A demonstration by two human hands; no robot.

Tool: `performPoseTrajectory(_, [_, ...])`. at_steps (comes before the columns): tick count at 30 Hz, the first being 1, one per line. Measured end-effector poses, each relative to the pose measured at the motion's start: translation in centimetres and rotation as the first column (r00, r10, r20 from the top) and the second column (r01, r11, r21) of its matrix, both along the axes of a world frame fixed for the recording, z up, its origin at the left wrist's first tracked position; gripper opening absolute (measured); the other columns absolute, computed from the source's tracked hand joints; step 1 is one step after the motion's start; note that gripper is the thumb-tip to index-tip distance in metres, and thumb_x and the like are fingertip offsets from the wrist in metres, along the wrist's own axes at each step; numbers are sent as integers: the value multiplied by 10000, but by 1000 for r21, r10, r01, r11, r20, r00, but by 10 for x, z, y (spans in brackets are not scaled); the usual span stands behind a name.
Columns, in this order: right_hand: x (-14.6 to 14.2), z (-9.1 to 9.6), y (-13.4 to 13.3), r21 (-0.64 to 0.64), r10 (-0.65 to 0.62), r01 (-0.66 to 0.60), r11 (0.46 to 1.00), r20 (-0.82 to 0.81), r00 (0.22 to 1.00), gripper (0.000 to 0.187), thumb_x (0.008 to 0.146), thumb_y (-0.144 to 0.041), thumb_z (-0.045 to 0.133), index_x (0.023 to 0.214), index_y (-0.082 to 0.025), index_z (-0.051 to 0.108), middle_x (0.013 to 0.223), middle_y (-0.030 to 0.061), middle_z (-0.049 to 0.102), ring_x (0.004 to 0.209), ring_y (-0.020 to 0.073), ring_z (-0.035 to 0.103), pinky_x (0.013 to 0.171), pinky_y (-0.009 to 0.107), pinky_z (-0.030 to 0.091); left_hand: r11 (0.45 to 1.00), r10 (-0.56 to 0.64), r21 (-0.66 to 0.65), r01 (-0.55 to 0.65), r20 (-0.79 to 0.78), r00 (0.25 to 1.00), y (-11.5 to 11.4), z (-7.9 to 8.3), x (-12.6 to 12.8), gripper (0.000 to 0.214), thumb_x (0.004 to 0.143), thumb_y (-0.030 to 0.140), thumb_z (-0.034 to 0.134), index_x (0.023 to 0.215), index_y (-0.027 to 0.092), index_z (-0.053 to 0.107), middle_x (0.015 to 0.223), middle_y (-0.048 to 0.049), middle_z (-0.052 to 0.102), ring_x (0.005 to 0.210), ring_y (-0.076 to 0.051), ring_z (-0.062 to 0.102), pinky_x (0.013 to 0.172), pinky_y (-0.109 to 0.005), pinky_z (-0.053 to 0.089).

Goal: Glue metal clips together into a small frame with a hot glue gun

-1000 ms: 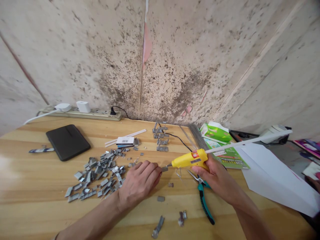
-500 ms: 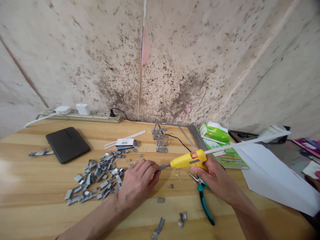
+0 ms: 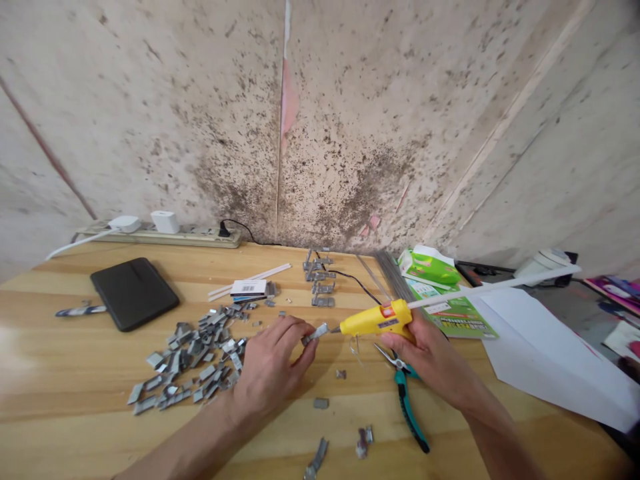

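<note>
Between thumb and fingers, my left hand [image 3: 273,360] pinches a small grey metal piece [image 3: 316,334]. My right hand [image 3: 431,357] is wrapped round a yellow hot glue gun [image 3: 375,321], whose nozzle points left at the piece's right end, very close to it. A long white glue stick [image 3: 493,287] sticks out of the back of the gun. Under my right hand lie pliers with teal handles [image 3: 407,407]. Left of my left hand spreads a pile of grey metal pieces [image 3: 200,353]. A few loose pieces [image 3: 321,403] lie nearer to me on the wooden table [image 3: 240,453].
At the back stand assembled metal pieces [image 3: 320,277]. A black tablet-like slab [image 3: 135,293] and a pen [image 3: 80,311] lie at left, before a power strip [image 3: 200,237]. Thin metal rods [image 3: 395,277], a green tissue pack [image 3: 430,267] and white paper [image 3: 550,353] are at right.
My left hand has turned the metal piece, so a paler face shows, and its end sits slightly left of the nozzle. The glue gun has hardly moved.
</note>
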State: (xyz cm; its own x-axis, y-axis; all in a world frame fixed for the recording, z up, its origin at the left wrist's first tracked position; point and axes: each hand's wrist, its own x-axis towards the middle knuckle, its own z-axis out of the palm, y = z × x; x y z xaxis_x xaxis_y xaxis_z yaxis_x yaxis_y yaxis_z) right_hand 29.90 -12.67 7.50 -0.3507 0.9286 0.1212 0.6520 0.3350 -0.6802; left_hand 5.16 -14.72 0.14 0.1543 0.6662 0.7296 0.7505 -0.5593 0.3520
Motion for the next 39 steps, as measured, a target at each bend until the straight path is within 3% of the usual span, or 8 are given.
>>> performPoseTrajectory(10, [-3,-1,2,-56,28,-35,998,-129,991,339,842,-367,510,1141,-208,514,955,34,615,957,212,564,837,334,461,987,-32,-150,55,149,988,0,2,1,53,804,197,568,843,183,601,752,-18,631,683,-134,581,623,-238,450])
performPoseTrajectory(18, [-3,-5,9,-158,18,-82,984,-371,928,383,819,-369,561,1162,-205,513,1056,47,615,960,201,573,858,333,454,956,10,-280,84,320,947,2,6,3,108,793,268,577,783,171,626,672,-13,610,557,-118,514,490,-221,403])
performPoseTrajectory(21, [0,-6,16,-267,-27,-119,956,-484,875,368,806,-397,574,1100,-178,542,948,51,639,790,159,583,701,276,472,918,47,-370,140,453,890,2,9,2,154,779,314,593,776,167,637,637,-3,596,525,-110,488,477,-213,394])
performPoseTrajectory(24, [7,-8,26,-394,-113,-156,906,-580,806,336,745,-391,635,982,-163,567,837,34,626,597,103,515,512,220,403,877,99,-431,211,593,799,1,11,1,197,759,357,614,792,164,637,656,-2,600,528,-105,487,479,-204,393])
performPoseTrajectory(27, [19,-12,39,-428,-134,-175,886,-600,788,280,643,-298,713,832,-155,566,713,-6,577,563,87,484,489,204,370,871,141,-434,229,669,730,2,14,-1,217,727,370,644,795,164,639,706,-12,619,546,-105,495,492,-200,398])
performPoseTrajectory(32, [32,-26,60,-320,-196,21,947,-526,828,298,566,-184,689,840,-161,575,768,-7,602,678,120,536,571,213,407,874,158,-427,232,701,695,3,21,-3,236,682,369,682,792,161,655,677,-13,611,551,-109,493,483,-194,397])
performPoseTrajectory(36, [33,-35,76,-338,-264,102,936,-478,838,328,506,-170,688,807,-161,559,685,-23,597,589,115,529,489,205,375,870,217,-448,205,722,657,1,27,-6,264,662,374,703,816,165,655,714,-14,620,588,-109,507,507,-186,409])
performPoseTrajectory(39, [35,-41,90,-361,-306,137,922,-464,831,463,463,-195,724,893,-163,553,729,3,640,596,143,567,482,222,401,865,226,-454,215,733,641,0,28,-8,273,661,380,706,827,170,654,687,-5,607,599,-110,503,503,-177,405])
